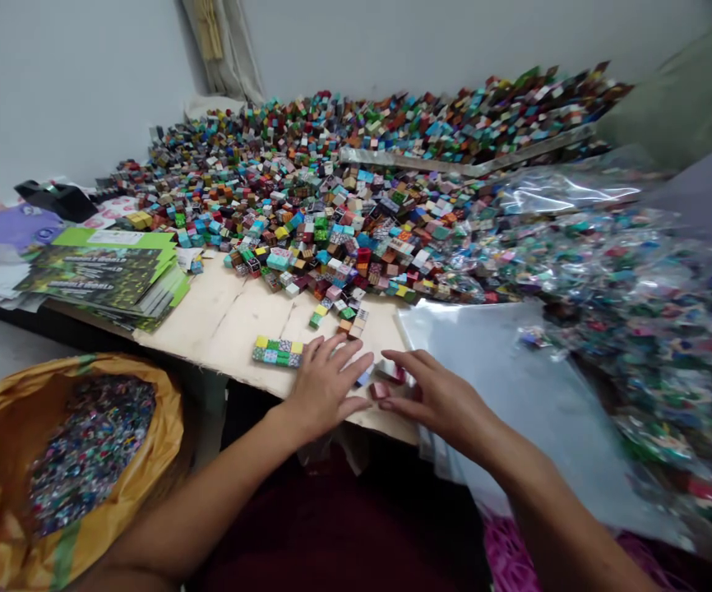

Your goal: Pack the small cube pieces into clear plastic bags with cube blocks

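My left hand (326,382) lies with fingers spread on the near edge of the wooden board, over the right end of a row of small patterned cubes (277,352). The row's left part shows green, yellow and light blue faces. Close by, my right hand (439,399) has its thumb and forefinger apart. A pinkish-red cube (379,390) lies at its thumb tip, and a red and white cube (391,372) sits between thumb and forefinger. Just beyond my hands are a few loose cubes, including a tan one (356,327).
A large heap of coloured cubes (307,181) covers the back of the board. Clear plastic bags (473,345) lie flat at right, beside many filled packets (652,279). Printed green-black cards (97,271) and a tape dispenser (57,197) are left, above a yellow sack (164,395) of packets.
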Action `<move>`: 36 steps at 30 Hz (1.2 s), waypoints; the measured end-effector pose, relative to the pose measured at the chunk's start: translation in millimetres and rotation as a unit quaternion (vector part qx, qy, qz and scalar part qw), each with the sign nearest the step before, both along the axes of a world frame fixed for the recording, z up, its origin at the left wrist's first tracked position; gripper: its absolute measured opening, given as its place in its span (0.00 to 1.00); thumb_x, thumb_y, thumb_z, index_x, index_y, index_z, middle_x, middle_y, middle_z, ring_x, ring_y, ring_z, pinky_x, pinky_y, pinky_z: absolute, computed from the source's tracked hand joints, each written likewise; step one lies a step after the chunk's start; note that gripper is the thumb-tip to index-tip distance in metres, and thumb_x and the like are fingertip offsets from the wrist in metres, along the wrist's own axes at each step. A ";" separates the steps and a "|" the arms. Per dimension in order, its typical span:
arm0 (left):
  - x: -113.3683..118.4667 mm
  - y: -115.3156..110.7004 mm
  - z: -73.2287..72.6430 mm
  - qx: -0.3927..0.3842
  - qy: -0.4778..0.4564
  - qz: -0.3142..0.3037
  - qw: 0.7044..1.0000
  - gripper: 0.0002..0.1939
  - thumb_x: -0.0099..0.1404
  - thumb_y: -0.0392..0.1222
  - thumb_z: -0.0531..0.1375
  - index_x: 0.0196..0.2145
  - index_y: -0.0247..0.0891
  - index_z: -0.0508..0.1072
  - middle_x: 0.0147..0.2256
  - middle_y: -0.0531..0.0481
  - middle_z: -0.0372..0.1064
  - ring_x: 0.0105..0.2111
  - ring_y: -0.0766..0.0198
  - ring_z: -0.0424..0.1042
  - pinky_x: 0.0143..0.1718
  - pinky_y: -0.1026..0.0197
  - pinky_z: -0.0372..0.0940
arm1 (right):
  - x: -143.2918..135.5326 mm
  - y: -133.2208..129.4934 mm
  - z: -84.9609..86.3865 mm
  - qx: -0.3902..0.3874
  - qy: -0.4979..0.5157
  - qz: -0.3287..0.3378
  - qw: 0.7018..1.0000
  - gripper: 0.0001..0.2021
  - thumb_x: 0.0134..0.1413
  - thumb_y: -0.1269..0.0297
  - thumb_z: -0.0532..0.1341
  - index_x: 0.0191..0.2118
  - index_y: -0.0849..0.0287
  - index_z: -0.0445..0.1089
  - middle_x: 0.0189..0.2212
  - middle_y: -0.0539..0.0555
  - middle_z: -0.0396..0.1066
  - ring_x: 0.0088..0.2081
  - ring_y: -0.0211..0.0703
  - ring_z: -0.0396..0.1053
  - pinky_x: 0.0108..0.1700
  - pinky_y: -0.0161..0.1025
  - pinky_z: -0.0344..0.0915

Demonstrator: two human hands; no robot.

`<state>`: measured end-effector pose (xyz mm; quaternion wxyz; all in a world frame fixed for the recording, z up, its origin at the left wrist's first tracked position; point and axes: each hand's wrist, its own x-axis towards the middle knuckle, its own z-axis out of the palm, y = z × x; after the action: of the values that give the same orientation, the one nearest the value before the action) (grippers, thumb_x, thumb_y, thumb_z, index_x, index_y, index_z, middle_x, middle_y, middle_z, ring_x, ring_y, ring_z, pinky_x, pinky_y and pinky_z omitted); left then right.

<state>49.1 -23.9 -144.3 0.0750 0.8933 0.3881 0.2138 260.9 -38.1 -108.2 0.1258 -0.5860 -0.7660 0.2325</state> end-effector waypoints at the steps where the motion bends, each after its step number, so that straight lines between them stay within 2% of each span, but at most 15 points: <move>1: 3.1 4.3 0.8 -0.011 0.006 -0.007 1.000 0.28 0.60 0.52 0.61 0.55 0.41 0.64 0.58 0.44 0.61 0.59 0.47 0.55 0.56 0.41 0.53 | -2.9 -0.6 -3.7 0.004 -0.004 0.003 1.000 0.24 0.51 0.55 0.62 0.54 0.55 0.64 0.42 0.57 0.68 0.35 0.45 0.71 0.34 0.39 0.67; 4: 7.6 15.2 1.9 -0.041 0.012 -0.022 0.999 0.22 0.61 0.48 0.61 0.51 0.41 0.67 0.56 0.44 0.63 0.59 0.49 0.57 0.55 0.44 0.56 | -9.3 2.3 -12.5 0.021 0.011 -0.003 1.000 0.19 0.54 0.61 0.59 0.52 0.55 0.65 0.40 0.56 0.70 0.38 0.46 0.71 0.36 0.40 0.67; 7: 7.3 19.8 1.1 -0.052 -0.014 -0.016 0.998 0.20 0.58 0.48 0.63 0.46 0.38 0.68 0.54 0.42 0.65 0.57 0.49 0.59 0.54 0.46 0.58 | -9.9 6.6 -15.6 0.024 0.065 0.009 0.998 0.16 0.54 0.64 0.57 0.50 0.55 0.66 0.38 0.55 0.71 0.39 0.45 0.70 0.40 0.41 0.66; 10: 5.3 20.1 0.0 -0.051 -0.045 -0.019 0.998 0.19 0.58 0.49 0.63 0.44 0.36 0.68 0.51 0.40 0.65 0.54 0.51 0.62 0.53 0.48 0.60 | -9.3 7.2 -17.2 0.030 0.106 0.023 0.994 0.16 0.54 0.65 0.58 0.50 0.54 0.66 0.42 0.56 0.70 0.43 0.46 0.69 0.44 0.43 0.66; 14: 1.4 19.5 0.2 -0.049 -0.039 -0.018 0.998 0.19 0.60 0.48 0.62 0.47 0.37 0.67 0.47 0.42 0.67 0.50 0.53 0.65 0.50 0.50 0.62 | -13.5 4.3 -22.3 0.070 0.085 0.029 0.993 0.12 0.53 0.65 0.59 0.45 0.54 0.68 0.48 0.59 0.65 0.50 0.50 0.65 0.50 0.47 0.65; 19: -2.6 18.8 0.2 -0.055 0.001 -0.007 0.998 0.21 0.59 0.46 0.63 0.49 0.39 0.66 0.47 0.45 0.67 0.48 0.53 0.66 0.47 0.50 0.61 | -20.6 -0.7 -27.9 0.107 0.040 0.022 0.993 0.05 0.58 0.65 0.55 0.38 0.56 0.67 0.49 0.61 0.64 0.50 0.52 0.65 0.49 0.49 0.66; 22: -2.4 18.8 -0.6 -0.055 0.010 -0.005 0.998 0.22 0.59 0.45 0.63 0.50 0.39 0.65 0.47 0.45 0.67 0.48 0.53 0.66 0.48 0.50 0.60 | -22.6 -4.6 -29.9 0.115 0.032 0.024 0.993 0.03 0.55 0.66 0.57 0.36 0.56 0.66 0.50 0.62 0.64 0.51 0.54 0.64 0.49 0.52 0.65; 25: -2.1 19.2 -0.9 -0.062 0.010 -0.004 0.998 0.22 0.59 0.44 0.63 0.49 0.38 0.66 0.47 0.45 0.67 0.48 0.54 0.66 0.48 0.51 0.60 | -19.7 -8.8 -26.6 0.120 0.036 0.028 0.992 0.03 0.54 0.65 0.58 0.35 0.57 0.66 0.52 0.63 0.63 0.52 0.56 0.63 0.50 0.55 0.63; 28: -3.2 19.5 -0.5 -0.067 0.003 -0.008 0.998 0.21 0.58 0.43 0.64 0.49 0.38 0.66 0.47 0.45 0.68 0.48 0.54 0.66 0.49 0.51 0.60 | -6.8 -8.5 -13.1 0.111 0.084 0.026 0.990 0.06 0.55 0.59 0.58 0.35 0.56 0.66 0.52 0.61 0.63 0.54 0.55 0.62 0.51 0.53 0.62; 30: -4.4 19.3 -0.1 -0.066 0.002 -0.011 0.998 0.22 0.58 0.43 0.64 0.49 0.38 0.66 0.48 0.45 0.68 0.49 0.55 0.66 0.49 0.51 0.59 | 5.2 -2.9 -1.6 0.138 0.096 -0.032 0.985 0.10 0.55 0.55 0.58 0.39 0.55 0.67 0.51 0.60 0.64 0.52 0.54 0.63 0.48 0.50 0.64; 32: -5.7 18.9 0.5 -0.061 0.003 -0.008 0.998 0.23 0.58 0.43 0.64 0.50 0.38 0.66 0.50 0.44 0.68 0.50 0.54 0.65 0.49 0.51 0.59 | 13.8 5.6 5.9 0.186 0.052 -0.108 0.975 0.15 0.55 0.54 0.59 0.46 0.55 0.66 0.49 0.61 0.65 0.47 0.54 0.66 0.42 0.48 0.66; 33: -6.2 18.6 0.8 -0.059 0.003 -0.005 0.998 0.24 0.58 0.44 0.64 0.51 0.38 0.65 0.50 0.44 0.67 0.50 0.54 0.65 0.50 0.50 0.58 | 15.1 9.8 6.9 0.203 0.020 -0.118 0.972 0.17 0.54 0.55 0.60 0.47 0.56 0.66 0.48 0.61 0.66 0.45 0.54 0.67 0.41 0.47 0.66; 34: -6.6 18.3 1.0 -0.058 0.004 -0.001 0.998 0.24 0.58 0.44 0.64 0.51 0.38 0.65 0.51 0.44 0.67 0.51 0.54 0.65 0.50 0.50 0.58 | 13.9 13.5 5.7 0.208 -0.013 -0.102 0.973 0.17 0.54 0.56 0.60 0.48 0.56 0.67 0.46 0.60 0.67 0.43 0.53 0.68 0.40 0.46 0.65; 36: -7.3 17.6 1.0 -0.063 0.005 0.005 0.998 0.25 0.58 0.45 0.64 0.52 0.39 0.65 0.50 0.44 0.68 0.51 0.53 0.65 0.49 0.50 0.58 | 4.8 17.3 -2.3 0.187 -0.065 -0.020 0.980 0.15 0.53 0.61 0.61 0.47 0.56 0.69 0.41 0.58 0.70 0.40 0.51 0.68 0.40 0.45 0.64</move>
<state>41.8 -6.2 -143.3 0.1274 0.8859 0.4060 0.1848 265.7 -20.8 -110.6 0.1880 -0.5810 -0.7907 0.0440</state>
